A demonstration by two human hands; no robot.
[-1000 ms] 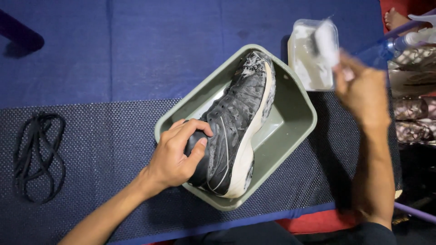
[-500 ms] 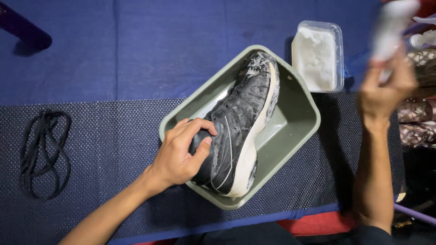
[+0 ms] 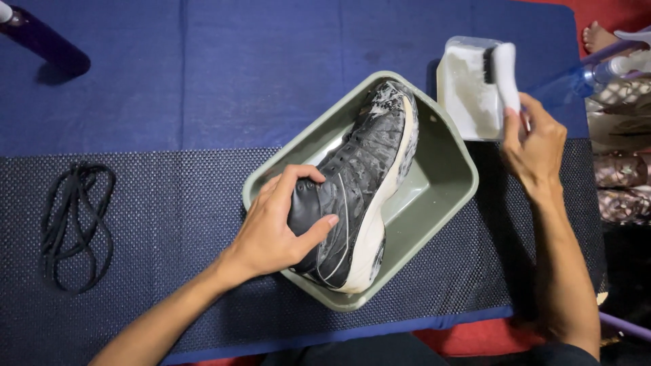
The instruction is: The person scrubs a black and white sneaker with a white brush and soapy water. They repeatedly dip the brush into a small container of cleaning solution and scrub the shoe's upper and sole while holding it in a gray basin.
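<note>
I see my left hand (image 3: 281, 220) holding the back of a black shoe (image 3: 359, 190). My fingers (image 3: 298, 175) curl over the heel and my thumb presses on its side. The grip looks firm.

The shoe lies in a green tub (image 3: 454, 183). It rests on its side, so the white sole faces right. The toe points up and away from me, near the far corner of the tub. There is white foam on the toe. The heel is at the near left side of the tub, under my hand.

My right hand (image 3: 536, 146) holds a white brush (image 3: 505, 71). My fingers are closed around its lower end. The dark bristles face left. The brush head is over a small clear box (image 3: 464, 91) with white soapy stuff in it. I cannot tell if the bristles touch the soap. The box sits just beside the far right edge of the tub.

The tub stands on a dark bumpy mat (image 3: 169, 217). Under that is a blue cloth (image 3: 224, 74).

Black laces (image 3: 74, 224) lie in a loose pile on the mat, far to the left, well apart from the tub.

A dark purple bar (image 3: 44, 44) shows in the top left corner. On the far right I see patterned cloth (image 3: 620, 169) and someone's bare foot (image 3: 600, 34) at the top edge.
</note>
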